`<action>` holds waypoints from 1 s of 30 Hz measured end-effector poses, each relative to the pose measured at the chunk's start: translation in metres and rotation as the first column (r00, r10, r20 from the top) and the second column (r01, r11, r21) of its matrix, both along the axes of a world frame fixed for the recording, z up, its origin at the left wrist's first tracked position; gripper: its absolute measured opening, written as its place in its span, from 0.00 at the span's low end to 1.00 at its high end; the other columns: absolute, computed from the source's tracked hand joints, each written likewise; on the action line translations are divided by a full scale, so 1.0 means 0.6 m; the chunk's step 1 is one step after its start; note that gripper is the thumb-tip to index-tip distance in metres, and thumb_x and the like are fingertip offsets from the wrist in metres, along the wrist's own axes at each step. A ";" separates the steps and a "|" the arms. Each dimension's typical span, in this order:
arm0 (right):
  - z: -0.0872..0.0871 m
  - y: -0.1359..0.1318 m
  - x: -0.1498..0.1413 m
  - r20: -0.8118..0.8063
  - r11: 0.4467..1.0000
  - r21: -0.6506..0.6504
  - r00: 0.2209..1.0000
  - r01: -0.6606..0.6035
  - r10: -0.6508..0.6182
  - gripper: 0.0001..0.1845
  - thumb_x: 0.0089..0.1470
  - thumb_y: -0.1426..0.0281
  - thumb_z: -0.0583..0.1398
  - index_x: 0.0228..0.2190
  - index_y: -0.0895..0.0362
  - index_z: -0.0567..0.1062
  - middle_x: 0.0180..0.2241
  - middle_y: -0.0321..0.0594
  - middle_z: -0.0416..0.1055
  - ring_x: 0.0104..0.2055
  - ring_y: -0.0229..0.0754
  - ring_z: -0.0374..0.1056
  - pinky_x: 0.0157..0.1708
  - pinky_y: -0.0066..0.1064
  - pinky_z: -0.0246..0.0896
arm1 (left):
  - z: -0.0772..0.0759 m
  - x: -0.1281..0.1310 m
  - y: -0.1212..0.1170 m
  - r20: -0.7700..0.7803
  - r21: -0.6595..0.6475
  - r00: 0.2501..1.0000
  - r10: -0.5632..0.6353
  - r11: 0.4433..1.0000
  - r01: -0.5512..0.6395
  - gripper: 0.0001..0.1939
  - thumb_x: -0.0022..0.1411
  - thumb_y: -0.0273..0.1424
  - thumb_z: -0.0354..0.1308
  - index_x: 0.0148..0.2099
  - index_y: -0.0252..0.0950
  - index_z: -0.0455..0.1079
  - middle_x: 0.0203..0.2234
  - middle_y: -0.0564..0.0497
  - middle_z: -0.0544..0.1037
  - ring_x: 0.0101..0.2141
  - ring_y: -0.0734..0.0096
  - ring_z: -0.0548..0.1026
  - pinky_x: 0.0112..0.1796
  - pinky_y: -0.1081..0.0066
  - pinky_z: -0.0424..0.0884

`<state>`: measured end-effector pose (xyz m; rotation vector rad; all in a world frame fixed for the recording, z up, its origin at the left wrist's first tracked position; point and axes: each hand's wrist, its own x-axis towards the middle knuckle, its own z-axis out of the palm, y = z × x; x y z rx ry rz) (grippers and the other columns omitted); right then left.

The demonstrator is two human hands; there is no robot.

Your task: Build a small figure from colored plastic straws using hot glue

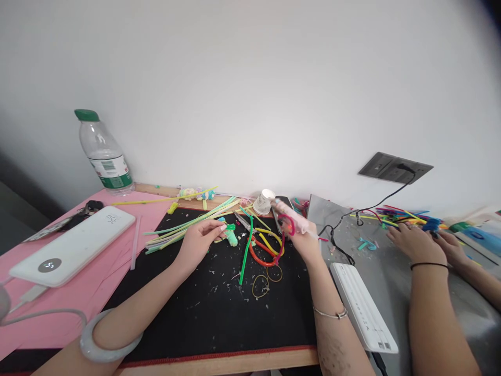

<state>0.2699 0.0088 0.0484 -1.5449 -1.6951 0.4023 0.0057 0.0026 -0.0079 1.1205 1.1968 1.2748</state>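
Observation:
My left hand (200, 239) pinches a small light-green and blue pipe-cleaner piece (230, 235) just above the black mat (219, 313). My right hand (303, 239) is closed round a pink glue gun (293, 215), its tip pointing up and left, with a magenta pipe cleaner (288, 225) looped by the fingers. Between the hands lie a green pipe cleaner (246, 250), an orange loop (261, 255) and yellow pieces (270, 240). A bundle of light green and yellow pipe cleaners (188, 224) lies left of my left hand.
A water bottle (105, 154) stands at the back left, a white power bank (72, 245) on pink paper. A small paper cup (264, 202) sits by the wall. Another person's hands (425, 240) work with coloured pipe cleaners on the right. A white device (362, 308) lies beside my right forearm.

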 end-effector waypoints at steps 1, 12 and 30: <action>0.000 -0.004 -0.010 -0.055 0.992 -0.031 0.991 -0.121 0.119 0.15 0.48 0.66 0.58 0.37 0.58 0.78 0.31 0.42 0.76 0.32 0.45 0.69 0.34 0.34 0.64 | 0.000 0.000 0.000 -0.003 0.003 1.000 0.004 1.000 -0.004 0.16 0.47 0.43 0.67 0.34 0.36 0.76 0.25 0.51 0.80 0.30 0.64 0.77 0.36 0.66 0.71; -0.033 -0.016 -0.063 -0.241 0.883 -0.160 0.885 -0.441 0.398 0.14 0.47 0.69 0.62 0.38 0.56 0.80 0.30 0.38 0.77 0.32 0.43 0.70 0.35 0.34 0.66 | 0.005 0.004 -0.002 0.016 -0.011 1.000 -0.001 1.000 0.001 0.17 0.46 0.43 0.68 0.33 0.35 0.75 0.25 0.51 0.80 0.31 0.63 0.78 0.38 0.64 0.72; -0.047 -0.005 -0.052 -0.044 0.899 -0.103 0.905 -0.425 0.423 0.10 0.49 0.67 0.61 0.33 0.59 0.79 0.23 0.35 0.73 0.23 0.35 0.62 0.24 0.26 0.61 | -0.001 0.002 0.000 0.010 0.023 1.000 0.024 0.999 -0.024 0.16 0.47 0.42 0.67 0.33 0.35 0.75 0.25 0.50 0.80 0.31 0.63 0.79 0.37 0.65 0.73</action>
